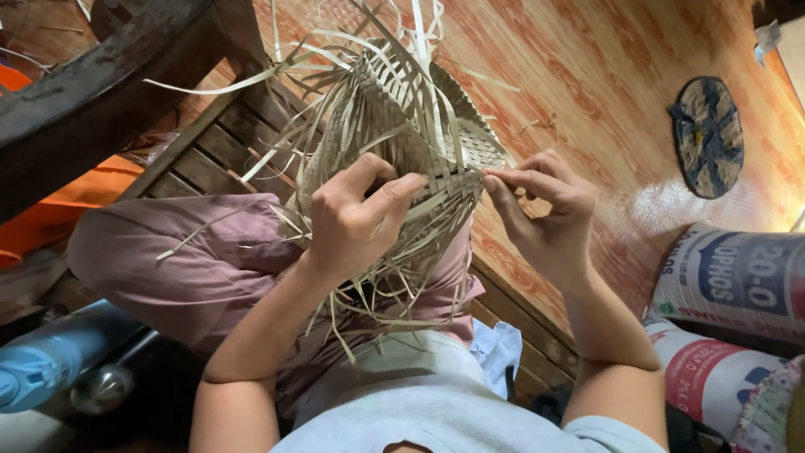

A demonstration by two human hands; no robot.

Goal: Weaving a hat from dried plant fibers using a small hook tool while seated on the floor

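Observation:
A half-woven basket [402, 117] of pale flat strips rests on my lap, its loose strip ends [394, 285] sticking out all around. My left hand [356, 218] grips the woven edge, thumb and fingers pressed on the weave. My right hand [541, 210] pinches a single strip at the basket's right rim between thumb and forefinger. My legs in mauve trousers [168, 260] lie under the basket.
I sit on a dark slatted wooden bench [210, 151] with a thick wooden beam [92, 92] at the upper left. Orange patterned floor [604, 92] beyond holds a round dark mat [707, 134]. Printed sacks [729, 285] stack at the right. A blue bottle [42, 361] lies lower left.

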